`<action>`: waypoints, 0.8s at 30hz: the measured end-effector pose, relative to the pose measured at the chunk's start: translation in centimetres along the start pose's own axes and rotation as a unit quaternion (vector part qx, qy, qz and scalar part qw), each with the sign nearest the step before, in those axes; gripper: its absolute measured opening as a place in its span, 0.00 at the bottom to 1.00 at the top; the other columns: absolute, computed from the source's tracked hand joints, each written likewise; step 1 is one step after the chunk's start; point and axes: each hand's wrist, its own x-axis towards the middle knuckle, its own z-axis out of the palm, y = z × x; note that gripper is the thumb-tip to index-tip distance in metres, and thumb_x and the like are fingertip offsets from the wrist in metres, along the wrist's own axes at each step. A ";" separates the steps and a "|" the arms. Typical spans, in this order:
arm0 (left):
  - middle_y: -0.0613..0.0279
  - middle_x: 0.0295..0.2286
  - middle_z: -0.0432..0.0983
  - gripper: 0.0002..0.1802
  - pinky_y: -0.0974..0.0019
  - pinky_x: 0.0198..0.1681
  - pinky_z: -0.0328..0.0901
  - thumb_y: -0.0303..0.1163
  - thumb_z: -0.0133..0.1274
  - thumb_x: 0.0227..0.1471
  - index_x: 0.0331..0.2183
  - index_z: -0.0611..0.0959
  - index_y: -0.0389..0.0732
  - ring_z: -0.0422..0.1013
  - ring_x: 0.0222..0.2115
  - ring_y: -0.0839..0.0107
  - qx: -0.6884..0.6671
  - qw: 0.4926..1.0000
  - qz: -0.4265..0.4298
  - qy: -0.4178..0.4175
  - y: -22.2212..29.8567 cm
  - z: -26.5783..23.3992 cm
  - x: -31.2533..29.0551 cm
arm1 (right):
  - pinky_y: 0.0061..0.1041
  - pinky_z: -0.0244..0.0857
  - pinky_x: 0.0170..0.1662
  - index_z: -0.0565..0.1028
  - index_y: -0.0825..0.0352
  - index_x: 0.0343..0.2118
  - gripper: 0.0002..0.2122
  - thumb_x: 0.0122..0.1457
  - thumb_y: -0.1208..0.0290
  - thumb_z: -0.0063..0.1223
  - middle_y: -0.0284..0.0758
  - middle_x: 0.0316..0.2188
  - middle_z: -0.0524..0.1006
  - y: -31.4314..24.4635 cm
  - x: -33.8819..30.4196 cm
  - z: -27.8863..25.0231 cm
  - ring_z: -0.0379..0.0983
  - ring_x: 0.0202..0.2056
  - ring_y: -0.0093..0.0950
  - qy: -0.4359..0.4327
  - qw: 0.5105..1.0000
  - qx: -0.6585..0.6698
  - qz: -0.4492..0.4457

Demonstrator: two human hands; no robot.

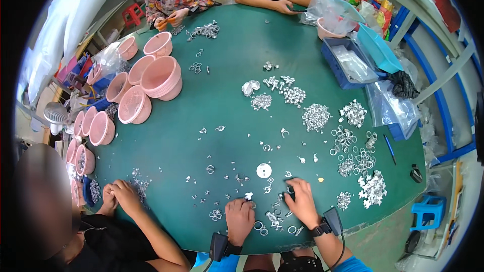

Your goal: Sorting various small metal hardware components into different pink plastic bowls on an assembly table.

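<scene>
My left hand (pixel 240 219) rests palm down on the green table, its fingers laid forward and nothing visibly gripped. Just beyond its fingertips lies a silver flower-shaped piece (pixel 248 196). To the right, my right hand (pixel 302 202) reaches over the tabletop with thumb and forefinger apart; a small dark ring-like piece (pixel 290 190) shows in that gap. Between my hands is a loose group of silver metal parts (pixel 275 219), with plain rings (pixel 258 225) nearest my left hand. A white disc (pixel 263 171) lies farther ahead. Undersides of both hands are hidden.
Sorted heaps of silver parts (pixel 316 117) and white pieces (pixel 373 189) cover the right side. Pink baskets (pixel 161 78) line the left edge, blue bins (pixel 348 63) the far right. A co-worker's hands (pixel 122 195) handle something small at left; two people sit across.
</scene>
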 end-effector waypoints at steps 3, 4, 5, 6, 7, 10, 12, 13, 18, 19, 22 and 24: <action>0.59 0.26 0.67 0.06 0.61 0.34 0.56 0.23 0.48 0.35 0.23 0.74 0.39 0.63 0.30 0.61 0.005 0.999 -0.035 -0.010 -0.1 -0.1 -0.4 | 0.30 0.58 0.39 0.69 0.67 0.31 0.09 0.43 0.77 0.46 0.38 0.29 0.69 1.8 -0.8 0.8 0.63 0.34 0.37 -0.147 0.988 0.055 0.004; 0.59 0.26 0.67 0.06 0.61 0.34 0.56 0.24 0.48 0.35 0.24 0.74 0.39 0.63 0.29 0.62 0.015 0.999 -0.050 -0.004 -0.4 -0.2 -0.7 | 0.28 0.59 0.37 0.69 0.68 0.30 0.08 0.44 0.77 0.46 0.37 0.27 0.70 1.2 -1.1 0.6 0.64 0.33 0.35 -0.188 0.976 0.108 0.016; 0.59 0.27 0.67 0.06 0.61 0.34 0.56 0.25 0.48 0.35 0.24 0.74 0.40 0.63 0.29 0.62 0.021 0.998 -0.062 0.002 -0.6 -0.2 -0.7 | 0.28 0.59 0.37 0.69 0.68 0.30 0.08 0.44 0.77 0.46 0.37 0.27 0.70 0.5 -1.3 0.1 0.64 0.33 0.35 -0.188 0.976 0.108 0.015; 0.59 0.27 0.67 0.06 0.61 0.34 0.56 0.25 0.48 0.35 0.24 0.74 0.40 0.63 0.29 0.62 0.021 0.998 -0.062 0.002 -0.7 -0.1 -0.6 | 0.27 0.60 0.36 0.70 0.68 0.29 0.07 0.44 0.77 0.46 0.37 0.26 0.70 0.0 -1.6 -0.4 0.65 0.32 0.35 -0.175 0.973 0.143 0.046; 0.59 0.27 0.67 0.07 0.61 0.33 0.56 0.26 0.48 0.36 0.25 0.74 0.40 0.63 0.29 0.62 0.002 0.998 -0.068 0.007 -0.2 -0.2 -0.3 | 0.26 0.61 0.34 0.70 0.68 0.29 0.07 0.45 0.77 0.46 0.37 0.26 0.71 -0.2 -2.0 -0.9 0.66 0.32 0.34 -0.162 0.967 0.179 0.076; 0.59 0.28 0.67 0.08 0.62 0.32 0.57 0.28 0.49 0.37 0.27 0.74 0.39 0.63 0.29 0.62 -0.024 0.997 -0.069 -0.002 1.2 0.3 1.3 | 0.20 0.61 0.30 0.70 0.69 0.30 0.06 0.47 0.77 0.47 0.35 0.24 0.71 1.2 -3.9 -1.1 0.67 0.26 0.25 -0.146 0.955 0.211 0.151; 0.58 0.29 0.67 0.11 0.62 0.32 0.57 0.29 0.49 0.38 0.30 0.74 0.39 0.63 0.30 0.62 -0.029 0.998 -0.052 -0.022 1.8 1.2 2.9 | 0.17 0.60 0.28 0.70 0.69 0.31 0.07 0.48 0.76 0.47 0.33 0.21 0.70 1.7 -4.2 -1.1 0.65 0.23 0.17 -0.147 0.941 0.233 0.198; 0.58 0.29 0.67 0.11 0.62 0.32 0.57 0.29 0.49 0.38 0.30 0.74 0.39 0.63 0.30 0.62 -0.032 0.998 -0.053 -0.022 1.8 1.9 3.2 | 0.17 0.60 0.28 0.70 0.69 0.31 0.07 0.48 0.76 0.47 0.33 0.21 0.70 1.7 -4.0 -1.1 0.65 0.23 0.17 -0.148 0.941 0.231 0.197; 0.58 0.28 0.65 0.11 0.61 0.32 0.56 0.28 0.48 0.39 0.30 0.73 0.37 0.62 0.29 0.61 -0.012 0.997 -0.023 -0.074 1.5 3.9 4.0 | 0.17 0.61 0.27 0.69 0.69 0.32 0.07 0.48 0.76 0.47 0.34 0.23 0.70 2.2 -1.2 -1.2 0.67 0.24 0.20 -0.076 0.963 0.206 0.157; 0.57 0.27 0.65 0.10 0.60 0.32 0.56 0.27 0.49 0.38 0.29 0.73 0.37 0.62 0.28 0.60 -0.023 0.996 -0.028 -0.084 1.3 3.8 4.1 | 0.22 0.62 0.30 0.69 0.69 0.32 0.08 0.47 0.77 0.47 0.35 0.25 0.70 1.6 0.1 -1.3 0.67 0.26 0.25 -0.068 0.963 0.201 0.163; 0.55 0.25 0.64 0.10 0.60 0.31 0.56 0.27 0.49 0.38 0.28 0.72 0.36 0.62 0.28 0.59 -0.036 0.996 -0.024 -0.076 1.4 3.5 3.9 | 0.27 0.61 0.33 0.69 0.68 0.33 0.10 0.44 0.78 0.48 0.37 0.25 0.70 1.2 2.9 -0.3 0.66 0.29 0.32 0.015 0.999 0.026 0.012; 0.55 0.25 0.64 0.10 0.59 0.31 0.56 0.27 0.49 0.38 0.29 0.72 0.36 0.62 0.28 0.59 -0.035 0.996 -0.022 -0.079 1.5 3.1 3.7 | 0.30 0.60 0.35 0.70 0.68 0.29 0.09 0.41 0.78 0.48 0.38 0.26 0.69 1.1 4.0 1.0 0.65 0.31 0.37 0.012 1.000 -0.003 -0.012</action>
